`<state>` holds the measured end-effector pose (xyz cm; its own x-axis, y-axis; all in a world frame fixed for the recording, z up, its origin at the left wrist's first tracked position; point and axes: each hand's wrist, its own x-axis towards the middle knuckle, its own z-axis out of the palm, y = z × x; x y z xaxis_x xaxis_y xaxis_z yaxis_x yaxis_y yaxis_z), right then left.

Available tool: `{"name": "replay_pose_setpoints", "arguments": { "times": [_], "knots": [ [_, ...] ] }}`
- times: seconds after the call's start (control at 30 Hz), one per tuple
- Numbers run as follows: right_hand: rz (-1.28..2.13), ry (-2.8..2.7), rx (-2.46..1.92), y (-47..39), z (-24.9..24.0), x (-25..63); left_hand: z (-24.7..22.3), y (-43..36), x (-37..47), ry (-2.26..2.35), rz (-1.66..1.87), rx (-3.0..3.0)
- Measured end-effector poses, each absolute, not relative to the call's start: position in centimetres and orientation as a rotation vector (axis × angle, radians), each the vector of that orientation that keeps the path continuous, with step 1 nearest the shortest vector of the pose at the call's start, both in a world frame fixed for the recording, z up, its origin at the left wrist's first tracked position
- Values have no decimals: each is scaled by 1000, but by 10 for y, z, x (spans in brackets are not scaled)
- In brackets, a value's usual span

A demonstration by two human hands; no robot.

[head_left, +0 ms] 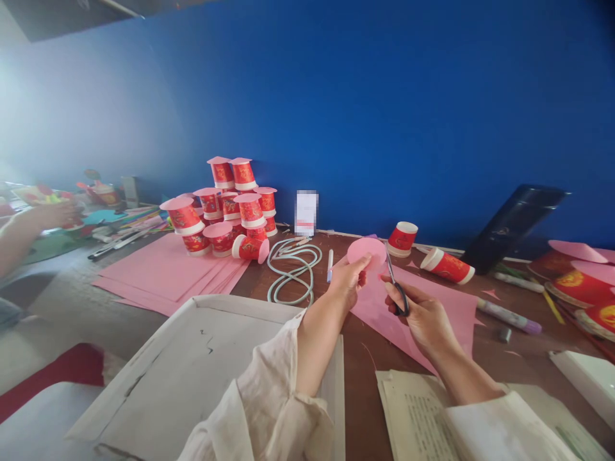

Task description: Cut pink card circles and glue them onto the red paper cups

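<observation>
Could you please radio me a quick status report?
Left grip holding pink disc. Right grip on scissors, at disc's edge. Pink sheet below; no obstruction visible.

Scissors (396,287) at pink paper disc (363,250)

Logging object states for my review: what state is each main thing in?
Pink disc: held in left hand
Scissors: in right hand, blades at disc's edge
Cable: loosely coiled
Cup behind scissors: upright
Cup beside it: on its side
Cup pile: mostly upside down
Pink sheets on left: stacked flat
</observation>
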<state>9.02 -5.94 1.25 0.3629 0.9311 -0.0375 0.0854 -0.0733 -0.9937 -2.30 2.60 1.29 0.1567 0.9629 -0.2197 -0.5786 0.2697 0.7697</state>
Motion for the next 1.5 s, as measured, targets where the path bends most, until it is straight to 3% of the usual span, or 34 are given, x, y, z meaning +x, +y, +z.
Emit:
{"name": "replay_pose_setpoints", "arguments": {
  "times": [0.43, 1.5],
  "knots": [
    [906, -1019, -1465, -58, 8, 96, 16, 26, -28, 920, 1120, 799],
    [902, -977, -1446, -60, 13, 93, 6, 35, -27, 881, 1156, 671]
  ]
}}
